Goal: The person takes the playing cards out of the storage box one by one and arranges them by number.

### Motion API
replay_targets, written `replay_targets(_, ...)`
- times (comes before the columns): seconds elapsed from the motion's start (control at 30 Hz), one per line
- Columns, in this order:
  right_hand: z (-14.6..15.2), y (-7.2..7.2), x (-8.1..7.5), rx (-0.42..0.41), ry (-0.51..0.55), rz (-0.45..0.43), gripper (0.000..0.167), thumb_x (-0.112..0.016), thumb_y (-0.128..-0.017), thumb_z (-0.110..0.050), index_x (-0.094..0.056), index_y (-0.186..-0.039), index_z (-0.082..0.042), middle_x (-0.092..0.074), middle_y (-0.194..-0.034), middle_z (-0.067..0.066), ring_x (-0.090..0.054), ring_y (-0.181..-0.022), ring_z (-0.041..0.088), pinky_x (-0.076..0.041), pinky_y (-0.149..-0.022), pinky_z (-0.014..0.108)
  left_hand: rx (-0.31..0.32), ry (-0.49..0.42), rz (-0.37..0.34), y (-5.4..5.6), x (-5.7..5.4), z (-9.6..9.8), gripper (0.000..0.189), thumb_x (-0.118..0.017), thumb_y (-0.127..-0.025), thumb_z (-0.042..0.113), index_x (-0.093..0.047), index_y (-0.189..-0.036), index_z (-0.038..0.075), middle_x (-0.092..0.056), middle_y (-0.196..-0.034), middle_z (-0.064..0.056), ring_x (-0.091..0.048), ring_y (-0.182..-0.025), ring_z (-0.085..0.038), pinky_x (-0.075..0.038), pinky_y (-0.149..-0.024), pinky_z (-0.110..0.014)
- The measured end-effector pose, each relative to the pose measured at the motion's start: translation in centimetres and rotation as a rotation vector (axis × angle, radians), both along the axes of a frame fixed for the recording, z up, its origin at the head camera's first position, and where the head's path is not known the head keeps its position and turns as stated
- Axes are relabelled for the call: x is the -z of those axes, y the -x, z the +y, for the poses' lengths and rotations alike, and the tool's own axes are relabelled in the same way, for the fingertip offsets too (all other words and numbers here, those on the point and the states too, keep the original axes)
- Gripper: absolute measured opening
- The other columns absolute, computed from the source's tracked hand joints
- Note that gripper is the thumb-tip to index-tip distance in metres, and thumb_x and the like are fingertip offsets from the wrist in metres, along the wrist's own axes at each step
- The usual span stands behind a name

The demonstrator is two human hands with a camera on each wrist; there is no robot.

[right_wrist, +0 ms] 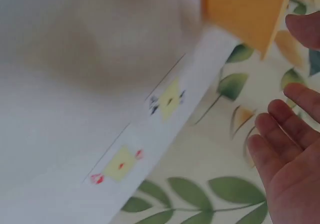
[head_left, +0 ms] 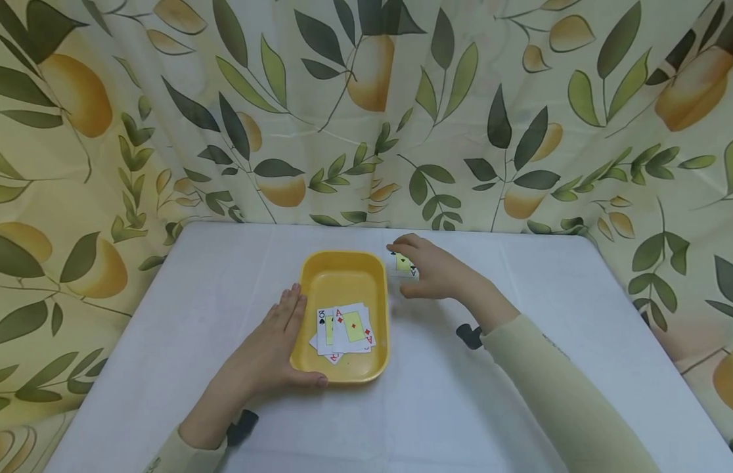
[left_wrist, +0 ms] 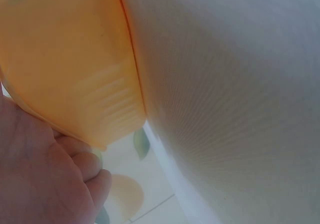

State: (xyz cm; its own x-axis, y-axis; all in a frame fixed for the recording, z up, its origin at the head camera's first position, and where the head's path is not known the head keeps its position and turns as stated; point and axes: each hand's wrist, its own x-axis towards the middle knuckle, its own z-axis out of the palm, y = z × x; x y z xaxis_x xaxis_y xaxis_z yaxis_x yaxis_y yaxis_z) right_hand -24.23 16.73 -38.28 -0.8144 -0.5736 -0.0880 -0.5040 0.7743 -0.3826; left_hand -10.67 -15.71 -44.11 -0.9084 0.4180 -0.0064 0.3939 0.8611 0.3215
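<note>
A yellow plastic tray [head_left: 343,281] stands on the table, with a few overlapping playing cards in it. On top lies the ace of diamonds [head_left: 353,332], partly covering a black-suited card [head_left: 322,328]. My left hand [head_left: 263,355] rests along the tray's left side, fingers extended on the rim and thumb at the near corner. Right of the tray, my right hand [head_left: 440,269] is over a black-suited ace [head_left: 404,264], partly hiding it. In the right wrist view, that hand's fingers are spread and hold nothing; a black-suited card [right_wrist: 169,102] and a red-suited card [right_wrist: 120,165] lie on the table.
A white cloth [head_left: 520,263] covers the table. Behind it and at both sides hangs a curtain [head_left: 366,131] patterned with leaves and fruit. Each wrist carries a small black device, such as the one [head_left: 469,336] under the right wrist.
</note>
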Motion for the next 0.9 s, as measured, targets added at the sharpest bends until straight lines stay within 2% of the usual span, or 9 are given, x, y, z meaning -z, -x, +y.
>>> replay_targets(0.2, -2.7, -2.6, -0.7, -0.103, 0.002, 0.026, 0.081, -0.079, -0.076, -0.029, -0.046, -0.148, -0.012, -0.044, -0.149, 0.006, -0.047, -0.134, 0.026, -0.044, -0.110, 0.045, -0.005, 0.007, -0.001, 0.0, 0.0, 0.0, 0.145, -0.059, -0.060, 0.094, -0.009, -0.160, 0.002, 0.005, -0.168, -0.010, 0.000, -0.155, -0.027, -0.016, -0.125, -0.044)
replay_targets(0.4, -4.7, -4.4, -0.1, -0.135, -0.043, 0.003, 0.086, -0.083, -0.074, -0.034, -0.046, -0.150, -0.019, -0.044, -0.149, -0.001, -0.048, -0.132, 0.020, -0.046, -0.109, 0.040, 0.000, 0.012, 0.008, 0.1, 0.0, 0.0, 0.143, -0.057, -0.061, 0.095, -0.010, -0.160, 0.002, 0.005, -0.168, -0.010, 0.000, -0.155, -0.026, -0.015, -0.125, -0.044)
replay_targets(0.53, -5.7, -5.3, 0.6, -0.160, -0.075, -0.015, 0.090, -0.086, -0.072, -0.038, -0.045, -0.151, -0.020, -0.043, -0.150, -0.002, -0.048, -0.130, 0.017, -0.046, -0.108, 0.036, 0.006, 0.009, 0.011, 0.1, 0.0, 0.0, 0.143, -0.059, -0.061, 0.093, -0.010, -0.160, 0.002, 0.005, -0.168, -0.011, -0.001, -0.155, -0.027, -0.016, -0.125, -0.045)
replay_targets(0.73, -7.1, -6.1, 1.5, -0.178, -0.138, -0.057, 0.091, -0.087, -0.073, -0.034, -0.044, -0.152, -0.017, -0.041, -0.152, 0.002, -0.046, -0.133, 0.020, -0.047, -0.108, 0.039, 0.007, 0.007, 0.016, 0.0, 0.1, 0.0, 0.142, -0.059, -0.062, 0.093, -0.009, -0.159, 0.002, 0.004, -0.168, -0.011, -0.001, -0.155, -0.027, -0.017, -0.124, -0.045)
replay_targets(0.9, -8.4, -6.4, 2.3, -0.214, -0.228, -0.020, 0.090, -0.088, -0.071, -0.034, -0.047, -0.150, -0.015, -0.046, -0.147, 0.004, -0.048, -0.129, 0.020, -0.048, -0.107, 0.036, 0.015, 0.001, 0.022, -0.1, -0.1, -0.1, 0.142, -0.059, -0.062, 0.093, -0.010, -0.159, 0.001, 0.002, -0.168, -0.012, -0.003, -0.155, -0.029, -0.018, -0.124, -0.046)
